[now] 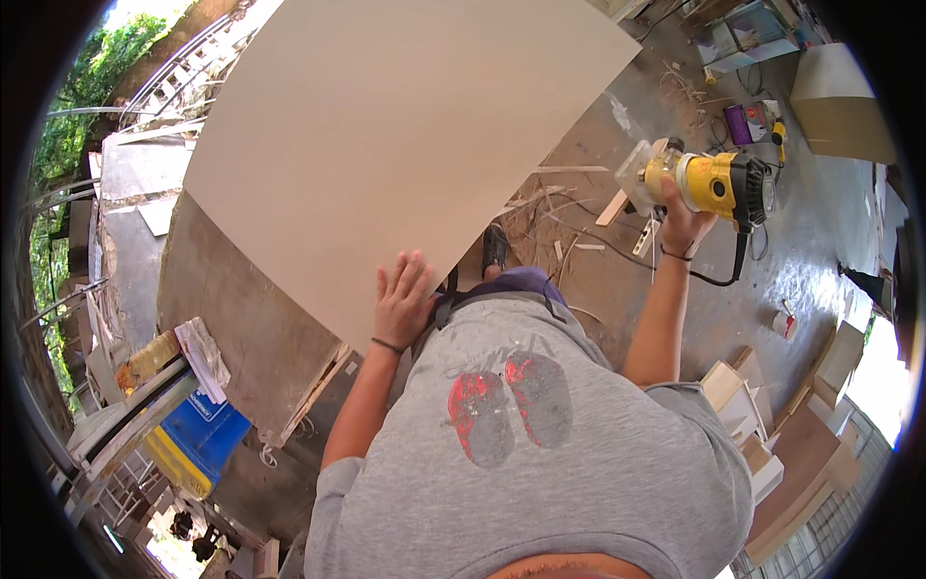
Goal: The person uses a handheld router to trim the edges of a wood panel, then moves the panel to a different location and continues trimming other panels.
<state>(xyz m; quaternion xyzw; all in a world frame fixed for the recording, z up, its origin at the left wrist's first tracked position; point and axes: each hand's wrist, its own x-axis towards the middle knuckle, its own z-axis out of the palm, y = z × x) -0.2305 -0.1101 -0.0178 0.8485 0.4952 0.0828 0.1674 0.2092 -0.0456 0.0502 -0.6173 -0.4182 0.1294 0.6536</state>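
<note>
A large pale board (405, 125) fills the upper middle, its near corner close to my waist. My left hand (403, 301) lies on that near end, palm down with the fingers stretched out. Off to the right, my right hand (683, 224) is wrapped from below round a yellow and black trim router (709, 183). The router is tilted on its side in the air, apart from the board's right edge. Its clear base points toward the board, and a black cord (719, 280) hangs from its back end. My palm hides part of its body.
Wood strips (612, 207) and shavings litter the floor on the right. Beyond lie a purple box (748, 124) and a large tan box (841, 106). A brown work surface (241, 299) extends under the board. A blue and yellow container (198, 439) stands at lower left, cut panels (738, 400) at lower right.
</note>
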